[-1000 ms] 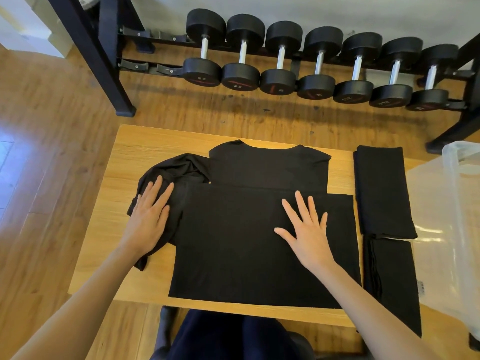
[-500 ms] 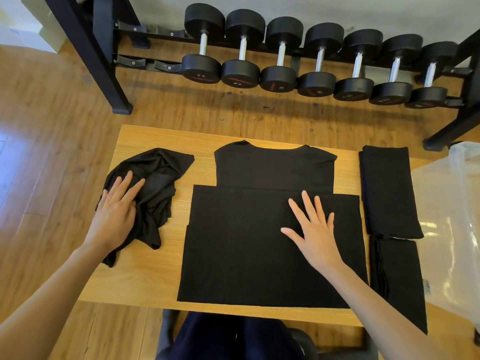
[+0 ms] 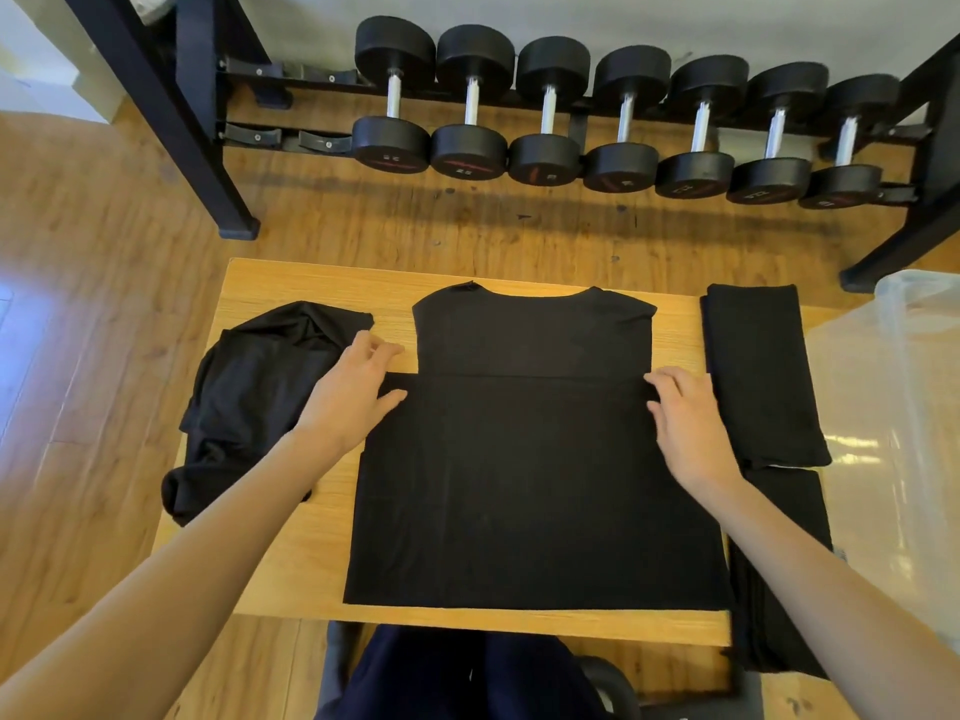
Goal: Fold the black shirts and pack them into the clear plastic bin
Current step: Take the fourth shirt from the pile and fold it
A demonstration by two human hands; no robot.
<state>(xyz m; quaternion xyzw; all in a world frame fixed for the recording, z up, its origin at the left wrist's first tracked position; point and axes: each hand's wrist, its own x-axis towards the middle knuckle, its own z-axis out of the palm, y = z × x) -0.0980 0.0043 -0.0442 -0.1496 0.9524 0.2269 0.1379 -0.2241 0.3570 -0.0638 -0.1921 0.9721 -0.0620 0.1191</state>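
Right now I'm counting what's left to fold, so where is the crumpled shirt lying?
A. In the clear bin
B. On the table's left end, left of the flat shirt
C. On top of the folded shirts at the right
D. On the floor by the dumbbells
B: the crumpled shirt lies bunched on the table's left end, beside the flat shirt that both hands are on.

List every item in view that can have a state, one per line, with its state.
Spread shirt: flat on the table, bottom part folded up.
Crumpled shirt: unfolded, bunched at the table's left edge.
Far folded shirt: folded, lying flat.
Near folded shirt: folded, overhanging the table's front.
Clear plastic bin: open, no shirt visible inside.
Left hand: fingers at the fold's left corner.
Right hand: fingers at the fold's right corner.
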